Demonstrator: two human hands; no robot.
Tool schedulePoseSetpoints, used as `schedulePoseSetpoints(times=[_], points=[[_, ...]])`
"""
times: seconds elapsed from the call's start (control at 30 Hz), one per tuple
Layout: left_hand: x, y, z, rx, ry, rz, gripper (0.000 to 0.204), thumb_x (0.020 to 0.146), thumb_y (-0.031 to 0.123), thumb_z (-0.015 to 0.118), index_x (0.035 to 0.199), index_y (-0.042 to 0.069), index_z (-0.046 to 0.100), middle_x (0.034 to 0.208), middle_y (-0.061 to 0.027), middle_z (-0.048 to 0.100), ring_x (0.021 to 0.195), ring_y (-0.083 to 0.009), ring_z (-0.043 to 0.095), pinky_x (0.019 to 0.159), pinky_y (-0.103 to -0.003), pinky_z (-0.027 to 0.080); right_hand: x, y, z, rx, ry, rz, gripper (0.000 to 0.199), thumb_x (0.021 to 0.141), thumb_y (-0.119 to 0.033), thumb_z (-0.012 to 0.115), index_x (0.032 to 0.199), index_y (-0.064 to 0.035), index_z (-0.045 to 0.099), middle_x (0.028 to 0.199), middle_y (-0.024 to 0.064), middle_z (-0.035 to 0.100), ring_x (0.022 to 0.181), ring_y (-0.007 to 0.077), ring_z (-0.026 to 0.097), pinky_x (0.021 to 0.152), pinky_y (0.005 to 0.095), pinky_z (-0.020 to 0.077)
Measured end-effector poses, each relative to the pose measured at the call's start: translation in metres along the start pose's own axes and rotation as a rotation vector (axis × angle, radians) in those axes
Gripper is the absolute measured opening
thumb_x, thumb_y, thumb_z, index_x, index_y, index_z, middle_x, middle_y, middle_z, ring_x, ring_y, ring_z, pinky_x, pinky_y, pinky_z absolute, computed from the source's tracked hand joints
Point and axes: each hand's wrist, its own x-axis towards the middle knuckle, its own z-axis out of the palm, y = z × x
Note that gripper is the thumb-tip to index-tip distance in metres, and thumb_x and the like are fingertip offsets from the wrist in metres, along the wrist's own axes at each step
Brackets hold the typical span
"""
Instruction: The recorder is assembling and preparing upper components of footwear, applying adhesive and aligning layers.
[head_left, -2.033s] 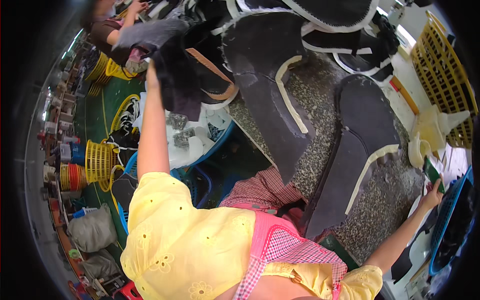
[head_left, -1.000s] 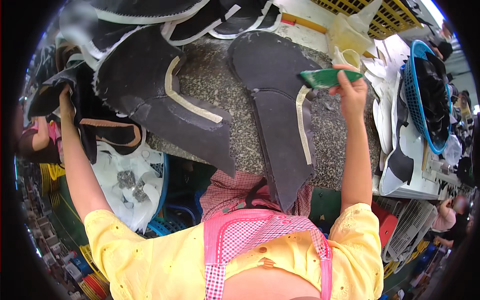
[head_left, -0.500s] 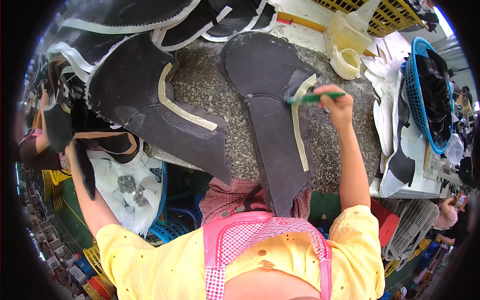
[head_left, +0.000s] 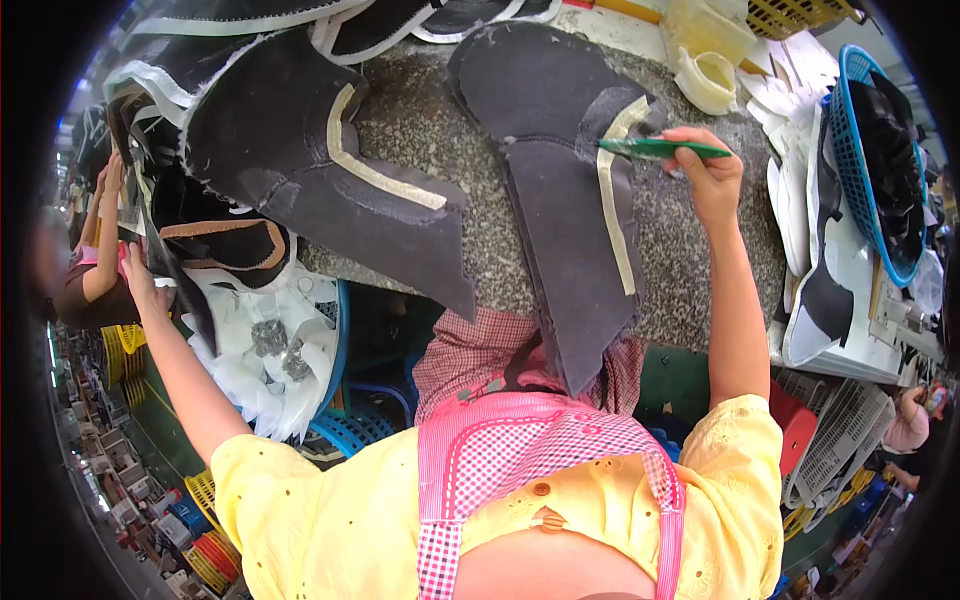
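Observation:
In my right hand (head_left: 707, 172) is a slim green-handled brush (head_left: 650, 148), pinched between the fingers. Its tip rests at the pale tape strip (head_left: 612, 205) on a black cut piece (head_left: 560, 215), whose lower point hangs over the near table edge onto my lap. A similar black piece (head_left: 255, 130), with its own bent tape strip (head_left: 385, 182), lies to the left. Far out at the left, my left hand (head_left: 148, 284) is closed at the edge of a long, narrow black piece (head_left: 195, 300); its fingertips are partly hidden.
On the speckled tabletop (head_left: 480, 240), white-edged black pieces (head_left: 370, 30) are piled at the back left. A cream cup (head_left: 708, 82) sits at the back right. To the right are white pieces (head_left: 795, 190) and a blue basket (head_left: 850, 160). Another person (head_left: 95, 270) is at the left.
The view has shifted, so the table appears higher. My right hand has moved slightly up along the tape with the brush. My left hand still reaches left, and the narrow black piece has swung.

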Motion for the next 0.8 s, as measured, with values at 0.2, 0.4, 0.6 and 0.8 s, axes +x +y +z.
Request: schedulePoseSetpoints(times=[0.2, 0.4, 0.6, 0.8], points=[[-0.138, 0.081, 0.061, 0.597, 0.421, 0.833, 0.037, 0.088, 0.024, 0.049, 0.112, -0.003, 0.049, 0.107, -0.0119, 0.054, 0.088, -0.0173, 0.055, 0.077, -0.029, 0.044, -0.051, 0.002, 0.013, -0.186, -0.164, 0.043, 0.019, 0.072, 0.007, 0.057, 0.088, 0.0003, 0.063, 0.088, 0.0074, 0.062, 0.078, 0.0134, 0.057, 0.068, 0.0241, 0.045], [-0.356, 0.085, 0.274, 0.246, -0.744, 0.891, 0.058, 0.076, 0.027, 0.058, 0.124, 0.001, 0.038, 0.12, -0.0183, 0.045, 0.103, -0.0345, 0.044, 0.094, -0.039, 0.031, -0.088, -0.017, 0.007, -0.272, -0.265, -0.026, 0.017, 0.068, 0.004, 0.06, 0.083, -0.0023, 0.064, 0.08, 0.009, 0.063, 0.074, 0.0206, 0.061, 0.065, 0.0285, 0.0468], [-0.377, 0.052, 0.343, 0.223, -0.78, 0.809, 0.068, 0.073, 0.018, 0.061, 0.13, 0.003, 0.026, 0.12, -0.0178, 0.042, 0.107, -0.0335, 0.04, 0.094, -0.04, 0.03, -0.109, -0.049, 0.012, -0.203, -0.529, 0.036, 0.012, 0.067, 0.0, 0.063, 0.078, -0.004, 0.065, 0.077, 0.0085, 0.063, 0.068, 0.0196, 0.059, 0.059, 0.0288, 0.0465], [-0.377, 0.041, 0.337, -0.019, -0.775, 0.61, 0.06, 0.072, 0.016, 0.065, 0.122, 0.001, 0.036, 0.115, -0.0198, 0.043, 0.106, -0.0357, 0.042, 0.091, -0.039, 0.035, -0.01, -0.047, 0.028, -0.02, 0.212, 0.057, 0.015, 0.08, -0.004, 0.056, 0.095, -0.0034, 0.059, 0.073, 0.0026, 0.059, 0.054, 0.0069, 0.052, 0.045, 0.0184, 0.0403]])
